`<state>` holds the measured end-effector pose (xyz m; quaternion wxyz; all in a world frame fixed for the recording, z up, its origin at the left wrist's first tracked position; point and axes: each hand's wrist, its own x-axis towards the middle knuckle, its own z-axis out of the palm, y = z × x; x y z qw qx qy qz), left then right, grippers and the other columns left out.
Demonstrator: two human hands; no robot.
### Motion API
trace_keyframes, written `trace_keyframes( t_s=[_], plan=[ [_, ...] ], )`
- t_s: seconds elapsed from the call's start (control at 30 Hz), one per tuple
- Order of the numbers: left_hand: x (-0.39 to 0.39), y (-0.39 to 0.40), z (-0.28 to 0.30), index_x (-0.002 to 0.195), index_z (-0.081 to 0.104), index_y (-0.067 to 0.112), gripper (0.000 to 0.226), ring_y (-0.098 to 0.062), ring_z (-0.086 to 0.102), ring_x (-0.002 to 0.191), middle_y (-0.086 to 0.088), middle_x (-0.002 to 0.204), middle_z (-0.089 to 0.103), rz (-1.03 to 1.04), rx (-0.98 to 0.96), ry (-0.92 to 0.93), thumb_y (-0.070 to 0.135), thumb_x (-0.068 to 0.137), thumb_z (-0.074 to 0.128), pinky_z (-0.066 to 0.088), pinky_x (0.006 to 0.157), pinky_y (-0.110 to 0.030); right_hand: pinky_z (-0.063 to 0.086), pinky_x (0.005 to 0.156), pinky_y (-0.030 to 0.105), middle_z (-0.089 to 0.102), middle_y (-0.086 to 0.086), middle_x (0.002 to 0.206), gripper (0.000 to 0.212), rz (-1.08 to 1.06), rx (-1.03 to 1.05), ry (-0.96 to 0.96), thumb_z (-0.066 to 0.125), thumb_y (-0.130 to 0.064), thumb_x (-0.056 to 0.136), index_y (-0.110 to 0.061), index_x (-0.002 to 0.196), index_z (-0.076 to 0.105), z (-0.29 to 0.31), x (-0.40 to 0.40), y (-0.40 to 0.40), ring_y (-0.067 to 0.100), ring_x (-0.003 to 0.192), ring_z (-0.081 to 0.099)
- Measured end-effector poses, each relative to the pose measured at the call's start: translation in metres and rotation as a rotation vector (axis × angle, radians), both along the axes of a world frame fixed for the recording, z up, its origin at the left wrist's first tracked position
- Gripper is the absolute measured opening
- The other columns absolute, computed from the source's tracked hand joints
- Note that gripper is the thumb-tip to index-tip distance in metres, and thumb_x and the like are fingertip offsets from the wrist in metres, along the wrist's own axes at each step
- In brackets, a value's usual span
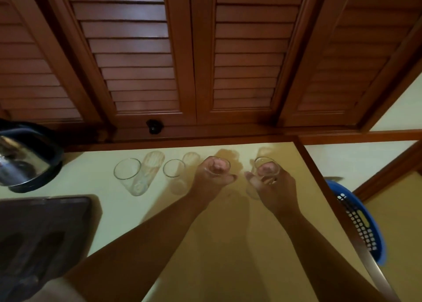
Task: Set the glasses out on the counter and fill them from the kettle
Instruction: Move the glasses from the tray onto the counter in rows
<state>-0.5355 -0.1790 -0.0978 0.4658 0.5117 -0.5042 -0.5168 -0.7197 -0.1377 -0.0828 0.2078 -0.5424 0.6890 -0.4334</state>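
Two clear glasses stand upright on the pale counter [118,205]: a tall one [131,176] at the left and a smaller one [175,176] beside it. My left hand [210,178] is wrapped around a third glass [217,165] to their right. My right hand [271,185] grips a fourth glass [267,168] further right. Both held glasses are upright and low over the counter; I cannot tell whether they touch it. A steel kettle [25,157] with a black base sits at the far left.
A dark tray [43,231] lies at the counter's front left. Louvred wooden doors [146,62] rise behind the counter, with a black knob [154,126] low down. A blue perforated basket [360,219] sits beyond the counter's right wooden edge.
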Motion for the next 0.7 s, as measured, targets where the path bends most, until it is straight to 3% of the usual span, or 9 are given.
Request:
trace_keyframes(
  t_s=[0.13,0.27,0.47,0.57,0.63,0.7],
  plan=[
    [-0.009,-0.017,-0.01,0.083,0.061,0.017,0.039,-0.004,0.065,0.071,0.012,0.076,0.069,0.008,-0.086,-0.094,0.001,0.061,0.089,0.055,0.071,-0.033,0.05,0.072,0.025,0.073,-0.007,0.085,0.038,0.009,-0.047,0.117,0.088,-0.051,0.072,-0.024,0.087,0.066,-0.014,-0.014,-0.025,0.015,0.076,0.069],
    [-0.019,-0.023,-0.013,0.082,0.062,0.031,0.034,-0.026,0.07,0.089,0.005,0.088,0.07,0.029,-0.17,-0.153,0.023,0.058,0.085,0.058,0.084,-0.042,0.054,0.074,0.025,0.075,-0.008,0.092,0.043,0.058,0.013,0.079,0.085,-0.054,0.07,-0.024,0.097,0.071,-0.028,-0.021,-0.042,0.013,0.083,0.071],
    [-0.022,-0.026,-0.022,0.09,0.065,0.017,0.035,-0.015,0.07,0.09,0.005,0.092,0.072,0.057,-0.169,-0.193,0.024,0.062,0.085,0.06,0.085,-0.045,0.049,0.068,0.016,0.072,-0.015,0.089,0.035,0.098,0.045,0.007,0.091,-0.043,0.074,-0.026,0.095,0.069,-0.032,-0.021,-0.042,0.003,0.084,0.068],
    [-0.024,-0.022,-0.024,0.1,0.066,0.017,0.049,-0.011,0.072,0.095,0.004,0.098,0.075,0.074,-0.14,-0.214,0.034,0.06,0.089,0.062,0.084,-0.043,0.052,0.071,0.02,0.073,-0.012,0.094,0.04,0.108,0.045,-0.027,0.09,-0.046,0.075,-0.024,0.1,0.069,-0.033,-0.021,-0.036,0.005,0.086,0.069],
    [-0.025,-0.019,-0.023,0.112,0.063,0.015,0.066,-0.014,0.073,0.103,0.002,0.104,0.075,0.07,-0.128,-0.197,0.038,0.058,0.093,0.064,0.086,-0.04,0.055,0.074,0.023,0.073,-0.008,0.101,0.054,0.11,0.038,-0.026,0.089,-0.054,0.072,-0.02,0.107,0.067,-0.032,-0.021,-0.034,0.008,0.091,0.069],
    [-0.023,-0.016,-0.022,0.122,0.058,0.016,0.08,-0.012,0.07,0.11,0.011,0.11,0.07,0.064,-0.129,-0.22,0.037,0.056,0.098,0.06,0.088,-0.026,0.054,0.077,0.022,0.069,-0.01,0.108,0.071,0.121,0.035,-0.008,0.088,-0.061,0.065,-0.021,0.118,0.062,-0.029,-0.023,-0.031,0.008,0.094,0.067]
  ],
)
